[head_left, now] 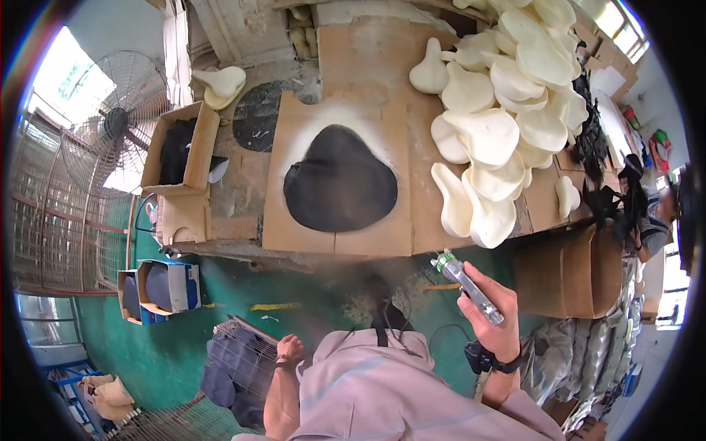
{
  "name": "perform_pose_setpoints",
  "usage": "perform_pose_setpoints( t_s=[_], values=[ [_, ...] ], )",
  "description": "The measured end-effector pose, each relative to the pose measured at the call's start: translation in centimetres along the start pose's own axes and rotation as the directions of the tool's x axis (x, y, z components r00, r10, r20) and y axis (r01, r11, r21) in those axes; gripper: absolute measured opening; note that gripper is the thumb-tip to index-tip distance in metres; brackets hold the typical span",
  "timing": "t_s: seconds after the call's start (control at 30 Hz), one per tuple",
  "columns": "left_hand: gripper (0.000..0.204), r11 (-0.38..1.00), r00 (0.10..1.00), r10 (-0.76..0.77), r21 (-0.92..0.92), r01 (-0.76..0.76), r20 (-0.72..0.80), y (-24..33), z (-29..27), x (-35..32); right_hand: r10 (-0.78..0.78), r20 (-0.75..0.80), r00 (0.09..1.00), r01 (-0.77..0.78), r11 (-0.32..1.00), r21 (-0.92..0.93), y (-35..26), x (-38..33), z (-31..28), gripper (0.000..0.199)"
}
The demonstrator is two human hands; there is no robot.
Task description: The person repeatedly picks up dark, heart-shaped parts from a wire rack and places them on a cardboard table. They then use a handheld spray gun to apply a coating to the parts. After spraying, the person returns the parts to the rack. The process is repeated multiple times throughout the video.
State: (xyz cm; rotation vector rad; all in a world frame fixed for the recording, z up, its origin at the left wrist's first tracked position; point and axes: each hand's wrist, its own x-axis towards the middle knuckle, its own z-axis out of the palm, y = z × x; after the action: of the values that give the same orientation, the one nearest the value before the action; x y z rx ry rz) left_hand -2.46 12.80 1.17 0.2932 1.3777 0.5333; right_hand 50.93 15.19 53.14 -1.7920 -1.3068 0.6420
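My right hand (491,303) is wrapped round a silver spray gun (474,292) with a green ring, held beyond the table's front edge. The gun's nozzle points up toward the table. A black saddle-shaped piece (340,180) lies flat on a cardboard sheet (283,234), with a pale spray halo around its upper part. My left hand (290,348) hangs low beside a wire basket (254,332) of dark, folded pieces. Its fingers are loosely bent and apart, and nothing shows in them.
Cream foam saddle pads (489,136) are heaped on the table's right side. An open carton (202,147) with black pieces stands at the left, near a large fan (114,121). Blue-white boxes (170,287) sit on the green floor. A brown carton (570,272) and another person (653,220) are at the right.
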Motion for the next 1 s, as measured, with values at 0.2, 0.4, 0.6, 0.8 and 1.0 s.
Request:
perform_pose_setpoints(
  t_s=[0.2, 0.4, 0.6, 0.8, 1.0],
  values=[
    [0.040, 0.998, 0.988, 0.048, -0.023, -0.052, -0.146, 3.5, 3.5, 0.1, 0.012, 0.168, 0.986, 0.006, 0.995, -0.102, -0.6, -1.3, -0.8, 0.057],
    [0.031, 0.941, 0.986, 0.162, 0.307, -0.145, -0.031, 1.3, 1.6, 0.6, 0.007, 0.063, 0.998, -0.002, 0.996, -0.085, -1.0, -0.7, -0.9, 0.059],
    [0.039, 0.959, 0.997, -0.038, -0.279, 0.055, 0.067, 1.1, 0.4, 1.2, -0.004, 0.066, 0.998, 0.009, 0.997, -0.077, -0.6, -0.7, -0.6, 0.058],
    [0.038, 0.986, 0.998, 0.045, 0.163, -0.038, -0.036, 1.8, 1.3, 1.0, -0.081, -0.034, 0.996, 0.079, 0.996, -0.045, -0.7, 0.9, 0.7, 0.057],
    [0.035, 0.989, 0.989, 0.113, 0.080, -0.121, 0.099, 2.8, 1.4, 3.0, -0.092, 0.048, 0.995, 0.093, 0.995, -0.031, -0.8, 0.5, 0.2, 0.058]
  ],
)
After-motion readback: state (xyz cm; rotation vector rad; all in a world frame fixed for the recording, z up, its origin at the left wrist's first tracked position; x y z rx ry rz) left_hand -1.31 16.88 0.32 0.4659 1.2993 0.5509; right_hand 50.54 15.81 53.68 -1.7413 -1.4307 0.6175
